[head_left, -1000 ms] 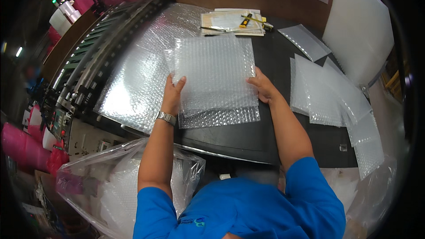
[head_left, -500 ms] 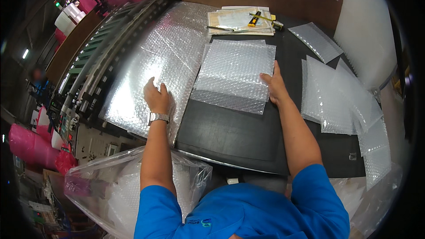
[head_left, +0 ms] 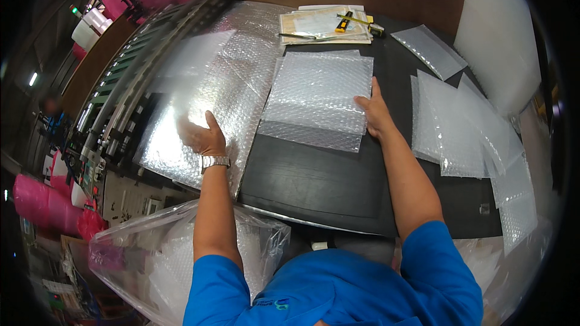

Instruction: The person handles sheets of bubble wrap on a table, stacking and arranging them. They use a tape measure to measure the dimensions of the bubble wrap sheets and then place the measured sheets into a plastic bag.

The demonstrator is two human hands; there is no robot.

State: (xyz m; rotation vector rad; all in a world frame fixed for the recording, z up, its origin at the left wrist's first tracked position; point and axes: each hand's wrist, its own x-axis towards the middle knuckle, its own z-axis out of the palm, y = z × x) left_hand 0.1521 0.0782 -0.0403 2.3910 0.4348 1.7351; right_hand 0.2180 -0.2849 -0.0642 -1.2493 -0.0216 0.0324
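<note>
A stack of clear bubble-wrap bags (head_left: 317,93) lies on the black table in front of me, its edges slightly uneven. My right hand (head_left: 376,115) rests at the stack's right edge, thumb over the top sheet and fingers stretched along the side. To the left, my left hand (head_left: 204,137), wearing a metal-band watch (head_left: 215,162), is over a large shiny bubble-wrap sheet (head_left: 248,66). Its thumb stands apart and its fingers are blurred, with nothing visibly gripped. Beyond those fingers, a pale translucent piece (head_left: 202,51), partly smeared by motion, extends from the machine's edge across the sheet.
A machine with rollers and green slats (head_left: 124,72) borders the left side. Papers (head_left: 302,24) with a yellow cutter (head_left: 344,22) lie at the back. More bubble-wrap bags (head_left: 456,127) spread at the right. A large plastic bag (head_left: 181,253) hangs below the front edge.
My left hand has turned and swung its fingers leftward. A pale translucent piece now shows over the sheet beside the machine. My right hand stays at the stack's edge.
</note>
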